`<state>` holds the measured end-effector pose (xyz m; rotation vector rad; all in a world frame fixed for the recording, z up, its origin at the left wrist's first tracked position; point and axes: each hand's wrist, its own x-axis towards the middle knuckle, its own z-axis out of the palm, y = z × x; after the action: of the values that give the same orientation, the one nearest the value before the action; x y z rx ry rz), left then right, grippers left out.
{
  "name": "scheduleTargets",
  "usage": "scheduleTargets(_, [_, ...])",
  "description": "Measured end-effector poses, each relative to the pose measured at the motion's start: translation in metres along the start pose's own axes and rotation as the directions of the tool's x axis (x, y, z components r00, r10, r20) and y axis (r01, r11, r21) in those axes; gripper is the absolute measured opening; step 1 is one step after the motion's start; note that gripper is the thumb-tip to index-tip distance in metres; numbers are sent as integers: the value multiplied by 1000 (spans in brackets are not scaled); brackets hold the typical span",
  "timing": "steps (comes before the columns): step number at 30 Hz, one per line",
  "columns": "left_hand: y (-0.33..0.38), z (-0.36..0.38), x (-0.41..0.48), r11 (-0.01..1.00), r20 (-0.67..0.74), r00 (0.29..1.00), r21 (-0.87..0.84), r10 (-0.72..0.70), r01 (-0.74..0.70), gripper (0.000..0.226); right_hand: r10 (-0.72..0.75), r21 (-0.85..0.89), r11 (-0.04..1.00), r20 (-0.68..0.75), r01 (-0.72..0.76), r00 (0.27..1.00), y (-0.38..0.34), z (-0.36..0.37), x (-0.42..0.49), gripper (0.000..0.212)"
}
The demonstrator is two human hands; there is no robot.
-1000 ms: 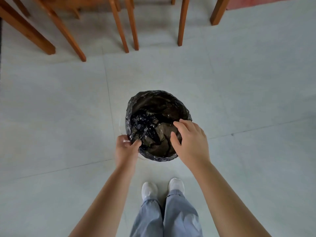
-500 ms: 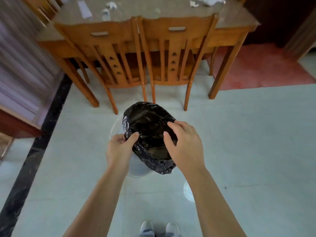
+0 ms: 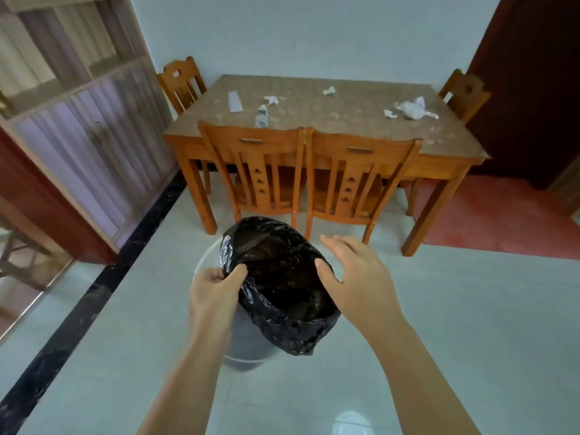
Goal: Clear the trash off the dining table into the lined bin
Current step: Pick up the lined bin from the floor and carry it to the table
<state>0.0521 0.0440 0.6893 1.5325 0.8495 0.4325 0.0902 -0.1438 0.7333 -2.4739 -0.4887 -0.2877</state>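
Two bare hands occupy the foreground over a white bin (image 3: pixel 209 262) standing on the pale tiled floor (image 3: pixel 470 324). Left hand (image 3: pixel 213 293): closed, thumb and fingers pinching the left edge of the black liner bag (image 3: pixel 282 290). Right hand (image 3: pixel 354 277): open, fingers spread, thumb touching the bag's right edge, gripping nothing. Liner bag: mouth gaping, its body bunched above and in front of the bin rim, lower end drooping over the bin's near side; whether any part sits inside the bin cannot be told.

Dining table (image 3: pixel 455 152): wooden, speckled brown top, beyond the bin. Items on it, left to right: one flat pale strip (image 3: pixel 235 101); one clear plastic bottle (image 3: pixel 261 116) lying on its side near the front edge; one crumpled white paper (image 3: pixel 271 99) just behind the bottle; one crumpled white paper (image 3: pixel 329 91) toward the far edge; one small paper scrap (image 3: pixel 389 113) touching or just beside a crumpled clear plastic bag (image 3: pixel 414 108) at the right end.

Chairs: two pushed in at the near side (image 3: pixel 251 171) (image 3: pixel 361 180), one at each end (image 3: pixel 180 80) (image 3: pixel 464 92). Cabinet (image 3: pixel 78 136) with pale panelled doors along the left wall.
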Motion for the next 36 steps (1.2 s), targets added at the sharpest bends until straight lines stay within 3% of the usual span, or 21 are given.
scheduleTargets(12, [-5,-59,84,990,-94,986,-35,-140,138,29,-44,24,999,146,41,988,-41,67,58,36])
scheduleTargets(22, [29,-102,246,971,-47,978,-139,-204,196,35,-68,-27,997,234,77,970,-103,168,188,34])
scheduleTargets(25, [43,-114,293,981,-86,982,-112,-167,157,34,-95,-20,995,242,103,966,-131,198,234,32])
scheduleTargets(31, [67,-104,375,999,-301,953,29,-18,28,37,-133,42,991,261,126,956,-162,244,317,34])
scheduleTargets(36, [98,-77,456,989,-347,929,107,131,-99,27,-144,68,989,217,132,966,-154,272,404,34])
